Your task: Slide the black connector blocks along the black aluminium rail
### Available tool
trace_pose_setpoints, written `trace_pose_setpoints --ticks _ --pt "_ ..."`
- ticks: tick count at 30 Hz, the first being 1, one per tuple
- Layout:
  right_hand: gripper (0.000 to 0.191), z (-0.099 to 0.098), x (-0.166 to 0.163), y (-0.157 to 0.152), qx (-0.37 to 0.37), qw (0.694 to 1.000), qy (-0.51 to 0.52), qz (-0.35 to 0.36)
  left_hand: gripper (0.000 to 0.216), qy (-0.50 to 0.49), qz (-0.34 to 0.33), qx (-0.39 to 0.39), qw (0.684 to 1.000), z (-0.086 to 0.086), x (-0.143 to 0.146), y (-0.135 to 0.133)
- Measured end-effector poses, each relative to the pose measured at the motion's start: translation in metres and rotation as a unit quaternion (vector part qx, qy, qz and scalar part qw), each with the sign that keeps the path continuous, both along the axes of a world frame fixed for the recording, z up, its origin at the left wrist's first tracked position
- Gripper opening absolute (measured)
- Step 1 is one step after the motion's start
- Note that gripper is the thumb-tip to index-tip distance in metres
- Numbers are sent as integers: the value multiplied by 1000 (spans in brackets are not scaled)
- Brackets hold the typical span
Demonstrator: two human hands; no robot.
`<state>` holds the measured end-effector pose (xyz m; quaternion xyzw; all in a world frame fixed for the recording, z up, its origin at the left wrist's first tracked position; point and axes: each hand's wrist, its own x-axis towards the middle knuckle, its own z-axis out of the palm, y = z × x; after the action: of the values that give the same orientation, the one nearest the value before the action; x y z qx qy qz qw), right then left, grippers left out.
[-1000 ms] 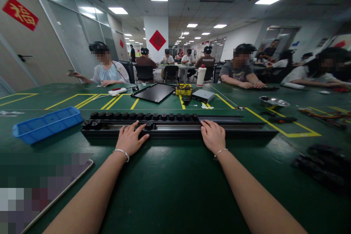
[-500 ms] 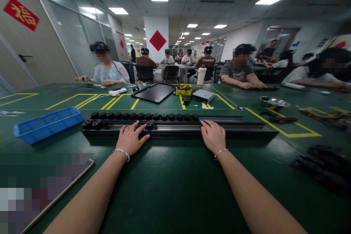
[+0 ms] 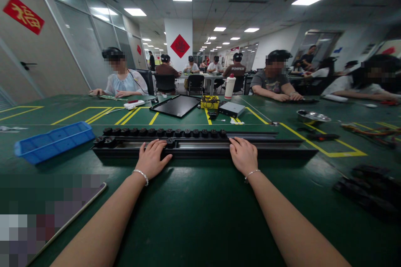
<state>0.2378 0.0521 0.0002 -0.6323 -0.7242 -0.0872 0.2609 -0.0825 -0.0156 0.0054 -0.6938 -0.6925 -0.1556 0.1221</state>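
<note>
- Two long dark rails lie side by side across the desk (image 3: 200, 217) in front of me: front rail (image 3: 203, 153) nearer, back rail (image 3: 250, 135) beyond it
- My left grip (image 3: 151, 159) rests on the front rail, left of its middle; thumb spread apart from the fingers, fingertips just beside a lone black knob (image 3: 171, 142)
- Cannot tell whether those fingertips touch the knob
- My right grip (image 3: 243, 156) lies on the same rail, right of its middle, fingers stretched over the top; cannot tell whether it pinches the rail
- A pair of black knobs (image 3: 109, 142) sits at the left end of the front rail
- A row of black knobs (image 3: 169, 132) runs along the back rail, stopping short of its right end
- Blue tray (image 3: 54, 150) stands near the rails' left end; dark pile of parts (image 3: 366, 192), too dim to make out, lies at far right
- Beyond the rails: flat black panel (image 3: 177, 106), yellow box (image 3: 209, 103) with cables in it, upright bottle (image 3: 229, 87)
</note>
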Motion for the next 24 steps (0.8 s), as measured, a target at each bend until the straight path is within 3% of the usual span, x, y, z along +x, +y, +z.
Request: trace_pose_setpoints --ticks 24 --pt "41 1 1 -1 -14 1000 8 5 51 -19 -50 -22 998 0 -3 2"
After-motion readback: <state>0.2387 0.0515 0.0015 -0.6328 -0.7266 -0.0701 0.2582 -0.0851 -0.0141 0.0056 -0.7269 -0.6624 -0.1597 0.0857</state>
